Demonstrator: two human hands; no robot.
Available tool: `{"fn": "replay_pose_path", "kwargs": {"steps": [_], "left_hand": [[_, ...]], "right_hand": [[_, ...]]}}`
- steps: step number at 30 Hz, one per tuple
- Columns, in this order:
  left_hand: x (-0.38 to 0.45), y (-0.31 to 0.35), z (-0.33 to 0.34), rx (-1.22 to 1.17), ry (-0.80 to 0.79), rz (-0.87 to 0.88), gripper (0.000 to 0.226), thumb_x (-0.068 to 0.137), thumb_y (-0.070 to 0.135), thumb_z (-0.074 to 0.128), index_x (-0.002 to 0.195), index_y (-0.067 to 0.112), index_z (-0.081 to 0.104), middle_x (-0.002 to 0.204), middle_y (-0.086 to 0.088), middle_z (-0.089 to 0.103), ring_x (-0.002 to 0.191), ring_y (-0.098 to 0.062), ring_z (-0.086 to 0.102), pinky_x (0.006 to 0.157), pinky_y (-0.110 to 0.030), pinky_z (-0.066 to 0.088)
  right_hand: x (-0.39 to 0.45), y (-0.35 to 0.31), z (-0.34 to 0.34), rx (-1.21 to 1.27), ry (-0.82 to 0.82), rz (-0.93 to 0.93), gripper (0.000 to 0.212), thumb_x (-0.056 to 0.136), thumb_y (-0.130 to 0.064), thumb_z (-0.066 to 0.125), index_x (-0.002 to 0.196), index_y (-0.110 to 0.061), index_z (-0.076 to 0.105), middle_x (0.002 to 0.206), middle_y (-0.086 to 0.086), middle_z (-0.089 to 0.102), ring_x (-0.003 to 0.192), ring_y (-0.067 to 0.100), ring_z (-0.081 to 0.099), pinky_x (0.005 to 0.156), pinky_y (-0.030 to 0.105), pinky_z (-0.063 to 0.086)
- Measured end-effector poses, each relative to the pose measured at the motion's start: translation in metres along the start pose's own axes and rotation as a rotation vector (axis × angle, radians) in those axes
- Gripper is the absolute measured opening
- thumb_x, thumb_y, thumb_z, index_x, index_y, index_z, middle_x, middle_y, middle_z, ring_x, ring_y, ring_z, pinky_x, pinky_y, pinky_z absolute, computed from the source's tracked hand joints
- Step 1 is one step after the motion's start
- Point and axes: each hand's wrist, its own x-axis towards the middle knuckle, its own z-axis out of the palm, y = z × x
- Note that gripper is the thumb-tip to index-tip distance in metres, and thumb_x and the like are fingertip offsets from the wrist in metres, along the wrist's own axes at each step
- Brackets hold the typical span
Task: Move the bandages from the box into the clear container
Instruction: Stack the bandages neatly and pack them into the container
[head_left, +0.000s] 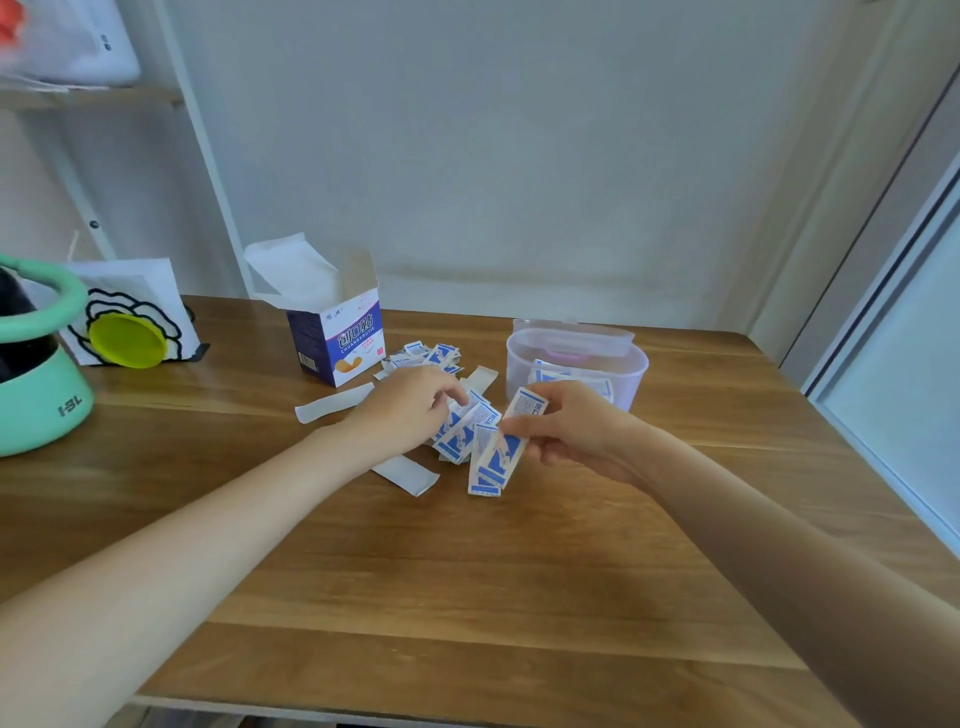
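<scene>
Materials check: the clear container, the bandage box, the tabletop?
Clear container: translucent plastic, slightly frosted; bandages show through its wall. Bandage box: printed cardboard, with creased open flaps. Tabletop: wood grain with a soft sheen; could be laminate or veneer, cannot tell.

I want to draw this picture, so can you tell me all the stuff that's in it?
box: one, purple and white, top open, back left of the middle of the table
bandages: many, blue and white wrappers, heaped between the hands, more behind near the box, some held
paper strips: a few, plain white, lying around the heap
clear container: one, see-through, open, right of the heap, some bandages already inside
lid: one, clear, behind the container
green pot: one, mint green, far left edge
white bag: one, with a yellow and black flower, back left
table: one, brown wood
left hand: one, on the heap
right hand: one, holding bandages near the container
</scene>
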Motion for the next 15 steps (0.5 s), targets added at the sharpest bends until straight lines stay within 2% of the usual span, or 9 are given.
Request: {"fn": "replay_pose_path", "kwargs": {"steps": [1,3,5,7,9,11,13,15], "left_hand": [[-0.002,0.0,0.0,0.021,-0.001,-0.042,0.03,0.096,0.01,0.041,0.119,0.019,0.058,0.132,-0.001,0.053,0.113,-0.014,0.054,0.079,-0.021,0.044],[-0.005,-0.001,-0.001,0.049,-0.03,-0.115,0.03,0.095,0.016,0.045,0.125,0.016,0.051,0.129,-0.003,0.053,0.11,-0.015,0.054,0.084,-0.025,0.046],[-0.006,-0.002,0.001,0.036,-0.047,-0.17,0.03,0.096,0.022,0.045,0.125,0.015,0.048,0.124,-0.005,0.054,0.108,-0.017,0.055,0.087,-0.029,0.048],[-0.004,-0.003,0.003,0.034,-0.073,-0.2,0.03,0.097,0.026,0.044,0.124,0.015,0.046,0.121,-0.005,0.055,0.105,-0.017,0.056,0.087,-0.03,0.048],[-0.002,-0.004,0.006,0.025,-0.144,-0.222,0.031,0.095,0.034,0.046,0.121,0.017,0.044,0.116,-0.003,0.055,0.101,-0.015,0.055,0.083,-0.029,0.046],[-0.002,-0.002,0.007,0.023,-0.19,-0.223,0.037,0.09,0.038,0.056,0.12,0.019,0.043,0.111,-0.002,0.057,0.097,-0.014,0.055,0.072,-0.024,0.045],[-0.002,0.001,0.009,0.021,-0.198,-0.202,0.043,0.087,0.031,0.062,0.123,0.018,0.044,0.114,-0.001,0.061,0.1,-0.014,0.057,0.061,-0.017,0.039],[-0.001,0.001,0.01,-0.022,-0.177,-0.187,0.04,0.087,0.022,0.064,0.123,0.02,0.047,0.116,-0.001,0.062,0.102,-0.014,0.057,0.063,-0.018,0.041]], "right_hand": [[0.002,0.001,0.003,-0.058,-0.019,-0.009,0.006,0.087,-0.015,0.063,0.084,-0.013,0.059,0.082,0.009,0.071,0.051,0.01,0.052,0.049,0.017,0.044],[0.006,0.0,0.01,-0.371,-0.016,-0.063,0.009,0.087,-0.021,0.063,0.093,-0.017,0.057,0.09,0.005,0.07,0.059,0.012,0.058,0.052,0.018,0.048],[0.011,-0.001,0.011,-0.818,0.06,-0.19,0.032,0.085,-0.024,0.064,0.115,-0.023,0.054,0.115,0.001,0.062,0.088,0.016,0.064,0.068,0.023,0.053],[0.014,-0.003,0.01,-1.118,0.072,-0.34,0.05,0.085,-0.026,0.064,0.131,-0.028,0.046,0.135,-0.003,0.045,0.11,0.019,0.058,0.085,0.032,0.053],[0.015,-0.004,0.01,-1.245,-0.039,-0.433,0.057,0.085,-0.023,0.063,0.136,-0.035,0.04,0.143,-0.009,0.036,0.114,0.018,0.055,0.088,0.035,0.052],[0.016,-0.006,0.012,-1.276,-0.166,-0.416,0.059,0.087,-0.019,0.062,0.138,-0.036,0.038,0.144,-0.011,0.036,0.12,0.015,0.051,0.093,0.033,0.049],[0.017,-0.008,0.013,-1.268,-0.22,-0.383,0.057,0.088,-0.016,0.061,0.138,-0.032,0.039,0.14,-0.008,0.04,0.122,0.015,0.049,0.096,0.031,0.046],[0.018,-0.012,0.014,-1.266,-0.253,-0.347,0.052,0.088,-0.016,0.061,0.135,-0.028,0.042,0.134,-0.004,0.043,0.12,0.018,0.05,0.094,0.03,0.044]]}}
